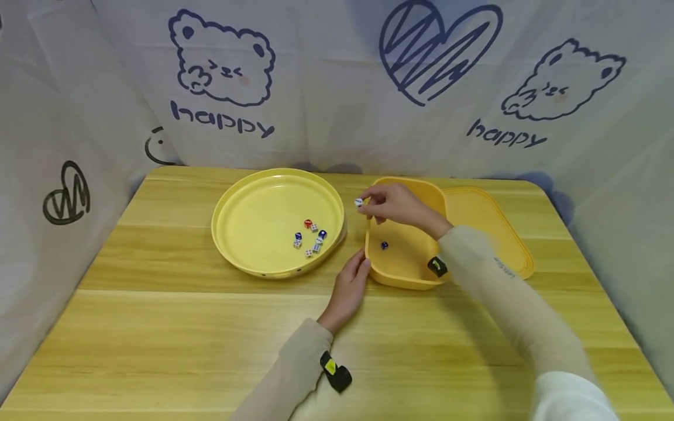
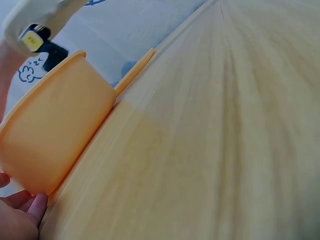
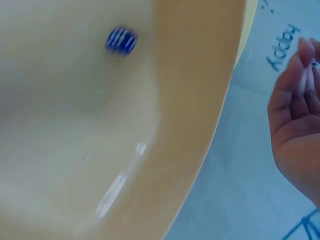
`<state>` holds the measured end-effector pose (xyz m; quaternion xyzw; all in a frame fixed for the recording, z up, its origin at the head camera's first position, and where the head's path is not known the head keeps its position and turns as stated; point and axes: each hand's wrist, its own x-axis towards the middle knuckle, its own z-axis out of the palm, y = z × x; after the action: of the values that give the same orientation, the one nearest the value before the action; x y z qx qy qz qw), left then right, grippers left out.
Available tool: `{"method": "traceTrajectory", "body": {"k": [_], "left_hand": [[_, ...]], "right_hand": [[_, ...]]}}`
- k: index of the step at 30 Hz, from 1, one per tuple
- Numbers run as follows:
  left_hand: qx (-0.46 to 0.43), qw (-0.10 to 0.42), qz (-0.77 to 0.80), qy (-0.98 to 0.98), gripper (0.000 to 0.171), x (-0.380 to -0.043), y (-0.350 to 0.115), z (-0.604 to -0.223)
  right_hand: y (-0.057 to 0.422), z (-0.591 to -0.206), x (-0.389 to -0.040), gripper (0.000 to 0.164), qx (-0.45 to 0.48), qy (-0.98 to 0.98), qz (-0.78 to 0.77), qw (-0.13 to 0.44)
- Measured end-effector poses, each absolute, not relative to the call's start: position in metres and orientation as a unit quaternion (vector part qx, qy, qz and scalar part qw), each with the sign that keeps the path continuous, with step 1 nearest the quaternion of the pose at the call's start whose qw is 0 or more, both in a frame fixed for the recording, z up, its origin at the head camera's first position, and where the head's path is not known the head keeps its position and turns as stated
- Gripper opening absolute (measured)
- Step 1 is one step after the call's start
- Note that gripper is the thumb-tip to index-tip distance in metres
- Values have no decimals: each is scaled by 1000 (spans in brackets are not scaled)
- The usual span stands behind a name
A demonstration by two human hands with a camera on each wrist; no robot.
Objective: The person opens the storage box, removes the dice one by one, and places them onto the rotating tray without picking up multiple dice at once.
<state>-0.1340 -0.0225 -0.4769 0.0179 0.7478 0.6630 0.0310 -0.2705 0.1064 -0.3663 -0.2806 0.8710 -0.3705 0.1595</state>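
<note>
My right hand pinches a white die between thumb and fingertips, above the left rim of the orange-yellow box. In the right wrist view this hand is partly cut off by the frame edge. One blue die lies on the box floor. My left hand touches the near left corner of the box, its fingers along the outer wall; in the left wrist view the fingertips are low on that wall. Left of the box, a round yellow tray holds several white and blue dice and a red die.
An orange-yellow lid lies flat to the right of the box, partly behind the right sleeve. White cloth with drawn bears and hearts hangs around the wooden table. Each wrist wears a black strap camera.
</note>
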Motion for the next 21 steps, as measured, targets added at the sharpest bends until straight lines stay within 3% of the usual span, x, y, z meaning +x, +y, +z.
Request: {"method": "traceTrajectory", "body": {"k": [14,21], "left_hand": [[38,20,677,735,46,-134,-20,-479],[39,18,673,739,43,-117,-28,-439]], "right_hand": [[44,-381,-270,33,-331,848,-374,175],[38,-389,-272,34,-375,851,-334,151]]}}
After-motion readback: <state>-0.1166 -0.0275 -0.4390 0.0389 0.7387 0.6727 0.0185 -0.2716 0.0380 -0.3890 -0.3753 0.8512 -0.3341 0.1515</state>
